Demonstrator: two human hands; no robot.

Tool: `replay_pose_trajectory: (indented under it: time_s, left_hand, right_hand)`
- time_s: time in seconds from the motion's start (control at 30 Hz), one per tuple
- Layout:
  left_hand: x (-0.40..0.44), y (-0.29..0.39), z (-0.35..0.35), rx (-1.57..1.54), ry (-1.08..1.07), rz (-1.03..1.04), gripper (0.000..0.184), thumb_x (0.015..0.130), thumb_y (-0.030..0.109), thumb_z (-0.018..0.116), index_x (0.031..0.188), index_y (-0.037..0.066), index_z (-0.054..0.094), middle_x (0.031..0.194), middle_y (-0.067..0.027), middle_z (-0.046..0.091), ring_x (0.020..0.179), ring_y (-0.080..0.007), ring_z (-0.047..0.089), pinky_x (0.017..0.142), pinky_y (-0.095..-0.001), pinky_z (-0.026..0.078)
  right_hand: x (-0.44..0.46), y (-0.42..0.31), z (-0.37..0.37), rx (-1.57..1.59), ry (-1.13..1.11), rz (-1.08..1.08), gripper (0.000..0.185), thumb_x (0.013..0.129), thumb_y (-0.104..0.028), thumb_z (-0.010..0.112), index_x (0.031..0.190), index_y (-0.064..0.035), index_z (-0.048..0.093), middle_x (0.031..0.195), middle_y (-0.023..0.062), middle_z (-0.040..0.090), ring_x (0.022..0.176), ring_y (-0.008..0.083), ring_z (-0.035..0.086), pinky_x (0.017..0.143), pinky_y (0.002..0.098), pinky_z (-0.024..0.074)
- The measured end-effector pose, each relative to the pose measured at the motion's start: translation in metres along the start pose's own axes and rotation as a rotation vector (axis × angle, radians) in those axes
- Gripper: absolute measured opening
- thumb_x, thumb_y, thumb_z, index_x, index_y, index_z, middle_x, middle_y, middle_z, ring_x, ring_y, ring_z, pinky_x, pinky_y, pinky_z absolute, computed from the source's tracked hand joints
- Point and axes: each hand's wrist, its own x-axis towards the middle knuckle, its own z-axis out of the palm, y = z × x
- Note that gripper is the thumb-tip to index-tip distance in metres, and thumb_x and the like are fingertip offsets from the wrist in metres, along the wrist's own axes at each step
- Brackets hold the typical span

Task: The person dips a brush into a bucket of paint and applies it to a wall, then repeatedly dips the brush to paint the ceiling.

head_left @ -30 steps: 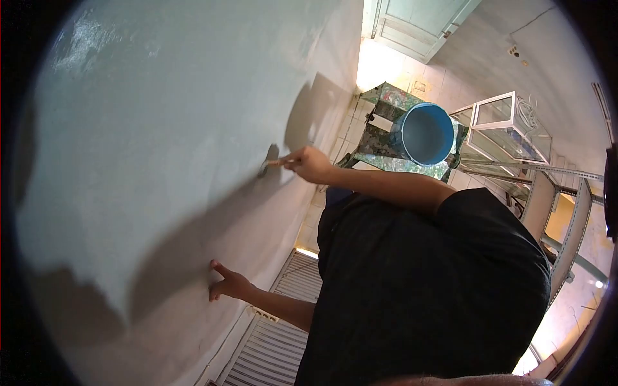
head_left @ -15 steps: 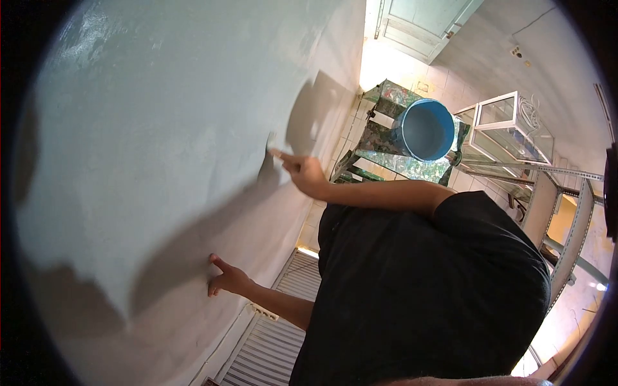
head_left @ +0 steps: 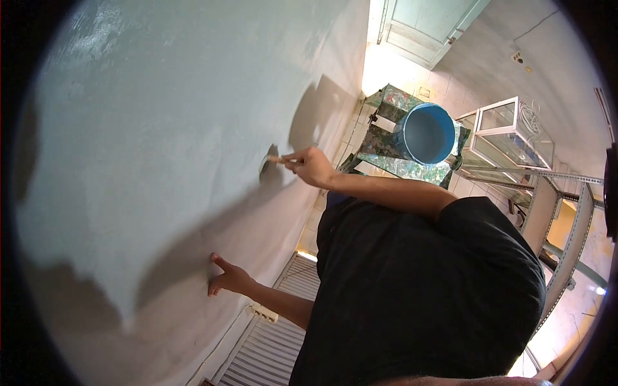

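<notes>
My right hand (head_left: 313, 168) pinches the light wooden handle of a paintbrush (head_left: 274, 159) between thumb and fingers. The brush head is at the wall (head_left: 161, 128), with its dark shadow close around it. Lower along the same wall, my left hand (head_left: 230, 278) has its fingers spread, with the fingertips against the surface. It holds nothing. Pale blue-green paint covers much of the wall, and a whitish, pinkish band runs along the side nearer me.
A blue bucket (head_left: 425, 134) with pale liquid stands on a paint-spattered bench (head_left: 402, 166). Behind it are a glass-sided cabinet (head_left: 508, 128), metal shelving (head_left: 566, 225) and a pale door (head_left: 425, 32). A socket strip (head_left: 264, 313) and a ribbed panel (head_left: 270, 350) lie below my left hand.
The paintbrush has swung from pointing up to pointing left at the wall, with its head slightly lower. My right hand has shifted a little. My left hand stays in place.
</notes>
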Motion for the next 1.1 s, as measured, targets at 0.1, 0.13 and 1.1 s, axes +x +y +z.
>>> replay_pose_trajectory:
  time_s: [0.1,0.13,1.1]
  left_hand:
    - [-0.002,0.002,-0.001,-0.02,0.007,-0.007,0.156,0.078,0.089,0.058,0.136,-0.035,-0.018,0.145,-0.0609,-0.007,0.149,-0.06,0.001,0.125,-0.0492,0.017]
    - [-0.002,0.003,-0.001,-0.017,0.007,-0.007,0.156,0.078,0.089,0.058,0.136,-0.035,-0.018,0.145,-0.0609,-0.007,0.149,-0.06,0.001,0.125,-0.0492,0.017]
    - [0.0,0.0,0.003,-0.039,-0.031,-0.061,0.146,0.085,0.079,0.061,0.14,-0.029,-0.022,0.153,-0.052,-0.014,0.152,-0.0534,-0.009,0.127,-0.045,0.007]
  right_hand:
    - [0.02,0.017,-0.012,0.076,0.214,-0.029,0.025,0.091,-0.02,0.074,0.115,-0.0146,0.079,0.08,0.0177,0.073,0.064,0.0259,0.066,0.064,0.0397,0.0532]
    - [0.024,0.009,-0.025,0.104,0.306,0.035,0.024,0.094,-0.017,0.072,0.115,-0.0094,0.078,0.075,0.0112,0.07,0.062,0.0171,0.059,0.059,0.0354,0.0485]
    - [-0.011,-0.03,-0.004,0.021,-0.011,-0.071,0.03,0.09,-0.014,0.074,0.119,-0.0098,0.076,0.077,0.0143,0.073,0.064,0.0193,0.065,0.065,0.0354,0.053]
